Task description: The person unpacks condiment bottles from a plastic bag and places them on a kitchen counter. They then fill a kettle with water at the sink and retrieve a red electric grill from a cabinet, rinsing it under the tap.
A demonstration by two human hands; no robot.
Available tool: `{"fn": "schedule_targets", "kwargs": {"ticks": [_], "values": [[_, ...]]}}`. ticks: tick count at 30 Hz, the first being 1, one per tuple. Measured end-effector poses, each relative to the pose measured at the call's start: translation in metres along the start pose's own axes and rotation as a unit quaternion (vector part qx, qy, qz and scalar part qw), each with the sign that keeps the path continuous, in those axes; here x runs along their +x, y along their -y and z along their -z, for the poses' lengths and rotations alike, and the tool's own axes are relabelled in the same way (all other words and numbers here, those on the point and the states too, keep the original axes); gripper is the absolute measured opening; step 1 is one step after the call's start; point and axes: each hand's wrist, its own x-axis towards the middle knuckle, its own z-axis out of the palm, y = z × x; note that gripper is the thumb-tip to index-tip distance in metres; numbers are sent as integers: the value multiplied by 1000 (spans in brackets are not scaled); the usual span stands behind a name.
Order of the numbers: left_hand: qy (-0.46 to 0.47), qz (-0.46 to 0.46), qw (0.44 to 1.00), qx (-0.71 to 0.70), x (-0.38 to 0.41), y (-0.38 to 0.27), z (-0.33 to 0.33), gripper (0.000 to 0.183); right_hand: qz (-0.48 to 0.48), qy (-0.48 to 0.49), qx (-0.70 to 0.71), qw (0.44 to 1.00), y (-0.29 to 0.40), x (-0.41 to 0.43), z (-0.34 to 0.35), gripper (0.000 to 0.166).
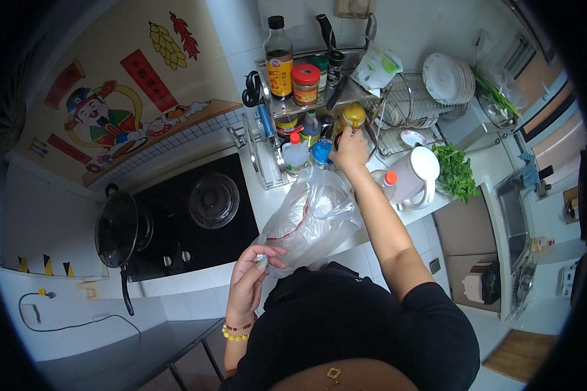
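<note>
At the counter's front edge, my left hand (252, 273) pinches a gathered bit of a clear plastic bag (318, 220). The bag sags over the edge and has a thin red line across it; its contents cannot be made out. My right hand (352, 149) reaches to the lower level of the condiment rack, with its fingers at a dark jar or bottle just below a pot with a yellow lid (353, 113). Whether it grips that thing is hidden by the hand. Close to its left are a blue-lidded jar (322, 152) and a red-capped plastic bottle (295, 155).
A soy sauce bottle (279, 63) and red-lidded jar (305, 83) stand on the upper rack. Right of my forearm are an orange-capped bottle (389, 180), a white kettle (418, 176) and leafy greens (457, 173). A lidded wok (117, 229) sits on the black cooktop (176, 205).
</note>
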Motion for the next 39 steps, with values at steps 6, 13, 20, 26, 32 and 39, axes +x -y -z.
{"fn": "schedule_targets", "kwargs": {"ticks": [6,13,20,26,32,39], "values": [[20,2,999,-31,0,-2,3,22,-99,-12,-56,993,-29,36,-83,49],[4,5,1000,-27,-2,-4,9,23,-111,13,-8,994,-35,40,-105,56],[-19,19,1000,-2,1,-5,11,25,-105,36,27,993,-39,45,-117,69],[5,20,1000,-24,5,-8,10,23,-96,23,65,993,-42,46,-122,81],[5,20,1000,-14,6,-8,9,23,-91,6,111,990,-46,48,-131,88],[-3,11,1000,23,8,-10,7,27,-58,-82,149,984,-23,26,-99,66]]}}
